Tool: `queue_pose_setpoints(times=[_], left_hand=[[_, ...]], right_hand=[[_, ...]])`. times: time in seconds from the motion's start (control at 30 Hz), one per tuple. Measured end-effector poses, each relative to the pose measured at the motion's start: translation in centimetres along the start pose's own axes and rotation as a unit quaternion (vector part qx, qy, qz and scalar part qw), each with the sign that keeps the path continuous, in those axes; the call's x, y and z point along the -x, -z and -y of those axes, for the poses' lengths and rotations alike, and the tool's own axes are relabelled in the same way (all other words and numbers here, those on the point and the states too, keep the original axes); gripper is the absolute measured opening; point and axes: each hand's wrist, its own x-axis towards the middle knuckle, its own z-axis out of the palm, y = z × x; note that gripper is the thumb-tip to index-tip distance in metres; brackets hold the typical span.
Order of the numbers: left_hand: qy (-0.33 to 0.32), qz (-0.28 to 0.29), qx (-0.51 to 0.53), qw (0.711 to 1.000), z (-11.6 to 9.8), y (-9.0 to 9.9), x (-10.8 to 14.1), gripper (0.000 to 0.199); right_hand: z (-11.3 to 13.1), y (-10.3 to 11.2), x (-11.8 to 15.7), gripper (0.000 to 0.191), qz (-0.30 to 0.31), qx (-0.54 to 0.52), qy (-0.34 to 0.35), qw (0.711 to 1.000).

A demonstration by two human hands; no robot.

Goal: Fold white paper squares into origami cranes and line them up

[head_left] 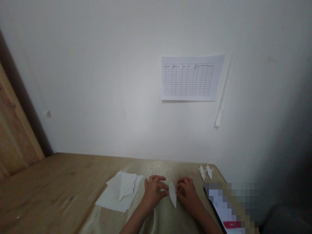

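Observation:
A small piece of white folded paper point(173, 196), narrow and pointed at both ends, stands between my hands low in the view. My left hand point(154, 192) has its thumb and a finger at the paper's left edge, the other fingers bent above. On the opposite edge, the fingertips of my right hand point(186, 192) pinch the paper, with the fingers curled. Two small folded paper figures point(202, 173) with pointed tips lie beyond my right hand, near the table's far right corner.
Left of my hands lies a stack of white paper sheets point(114, 199) on the brown table point(60, 188). A partly blurred-out device with a dark edge point(220, 208) is at the right. A printed chart point(188, 79) hangs on the white wall behind.

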Motion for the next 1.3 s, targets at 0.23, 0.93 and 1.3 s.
queue_pose_setpoints(times=[0.23,0.93,1.3], left_hand=[[-0.008,-0.004,-0.005,1.0,0.3,-0.7,0.1,0.003],[-0.006,-0.012,-0.046,0.999,0.4,-1.9,-0.3,0.009],[0.01,0.003,-0.039,0.999,0.6,-1.4,-0.4,0.022]], right_hand=[[0.5,-0.1,0.2,0.01,0.01,0.001,0.011,1.0],[1.1,-0.5,0.6,0.017,0.034,0.042,0.0,0.999],[0.9,-1.3,0.4,0.025,0.025,0.07,-0.025,0.997]])
